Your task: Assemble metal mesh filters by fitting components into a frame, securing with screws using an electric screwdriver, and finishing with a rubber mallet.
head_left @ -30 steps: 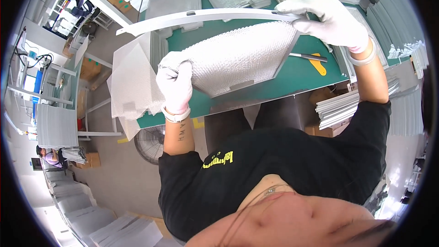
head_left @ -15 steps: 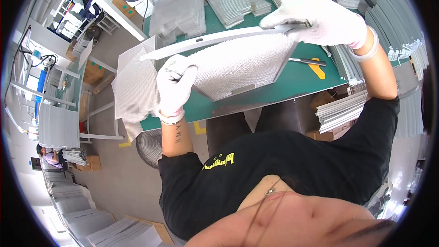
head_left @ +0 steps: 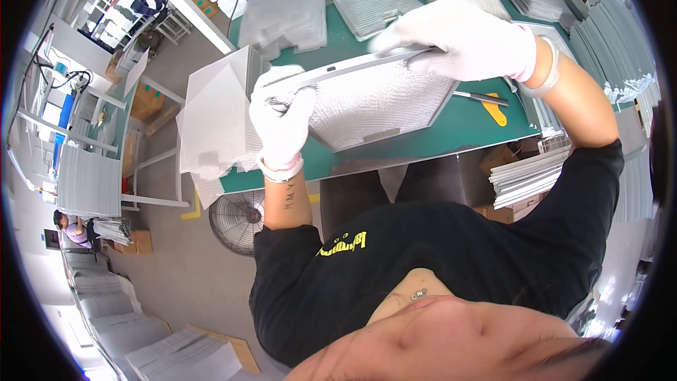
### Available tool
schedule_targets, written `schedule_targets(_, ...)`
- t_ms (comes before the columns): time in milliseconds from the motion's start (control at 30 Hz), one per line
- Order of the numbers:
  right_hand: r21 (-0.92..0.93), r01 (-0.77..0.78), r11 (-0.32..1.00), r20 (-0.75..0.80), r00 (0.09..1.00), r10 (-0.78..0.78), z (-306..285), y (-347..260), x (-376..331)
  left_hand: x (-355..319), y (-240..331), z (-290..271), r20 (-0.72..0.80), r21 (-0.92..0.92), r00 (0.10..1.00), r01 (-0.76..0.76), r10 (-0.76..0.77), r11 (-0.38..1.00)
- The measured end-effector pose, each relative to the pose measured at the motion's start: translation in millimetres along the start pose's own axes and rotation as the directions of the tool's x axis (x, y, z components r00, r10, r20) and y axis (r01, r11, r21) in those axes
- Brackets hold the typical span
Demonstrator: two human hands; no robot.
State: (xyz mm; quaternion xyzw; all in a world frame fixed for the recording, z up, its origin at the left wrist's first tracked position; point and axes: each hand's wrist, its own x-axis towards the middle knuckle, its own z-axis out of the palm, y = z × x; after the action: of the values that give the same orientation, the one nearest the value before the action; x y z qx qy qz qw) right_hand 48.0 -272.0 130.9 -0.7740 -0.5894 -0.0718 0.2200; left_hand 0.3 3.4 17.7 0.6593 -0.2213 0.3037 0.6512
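Both my hands wear white gloves and hold up a silver mesh panel, tilted over the green tabletop. A thin grey-white metal edge strip with a small dark slot runs along the panel's upper edge. My left hand is closed around the left end of the strip and the panel's corner. Toward the upper right, my right hand grips the other end, its thumb side lying along the strip. Its fingertips are partly hidden behind the panel. Just right of the panel lies a yellow-handled tool beside a dark grey-handled one.
Loose mesh sheets overhang the left end of the green table. Stacks of mesh panels stand at the back. Metal strips are piled below the right edge, and a floor fan stands lower left.
The strip's left end, which stuck out past my left hand, now lies within its grip along the panel's edge. My right hand has moved left and slightly down.
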Motion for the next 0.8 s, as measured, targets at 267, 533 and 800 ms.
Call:
schedule_targets(267,-0.009,0.046,0.999,0.021,0.999,-0.046,11,2,26,-11,-18,13,-0.356,-0.066,0.923,-0.184,0.149,0.981)
schedule_targets(533,-0.042,-0.002,0.999,0.046,0.999,0.004,16,-6,38,-5,-31,18,-0.447,0.131,0.876,-0.134,0.179,0.982)
schedule_targets(800,-0.103,-0.131,0.986,0.078,0.987,0.139,13,-9,41,-5,-45,17,-0.422,0.342,0.854,-0.161,0.305,0.926)
